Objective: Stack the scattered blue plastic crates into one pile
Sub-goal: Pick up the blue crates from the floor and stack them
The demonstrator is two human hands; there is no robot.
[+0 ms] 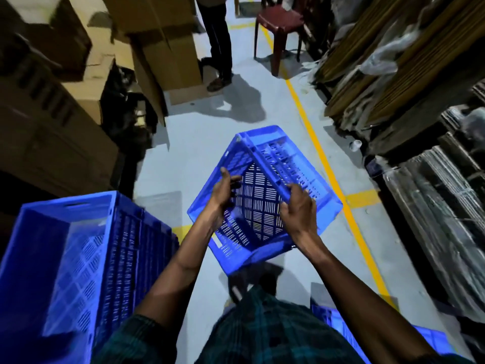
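A: Where is the crate in hand?

B: A blue slotted plastic crate [265,198] hangs tilted in the air above the pale grey floor [199,137], near the middle of the aisle and just left of the yellow painted line [312,122]. Its open side faces the person — the perforated bottom panel shows inside.

A: And the grip?

B: The right hand [299,208] is clenched on the crate's near rim, fingers wrapped over the edge. The left hand [223,190] presses against the opposite wall with its fingers partly spread; whether it has fully closed on that rim I cannot tell.

A: Where does it go?

B: Most likely onto the tall blue plastic crate stack [78,258] at the left edge of the floor, close beside the person's left arm. Part of another blue crate [430,340] shows low on the right, behind the right forearm.

A: So which step is this?

B: I judge it the carry — a crate is lifted and not yet set on the pile.

A: What does the next move call for?

B: Levelling the crate, swinging it left, then lining its base up with the top rim of the stack before lowering. A skewed corner could leave it perched crooked.
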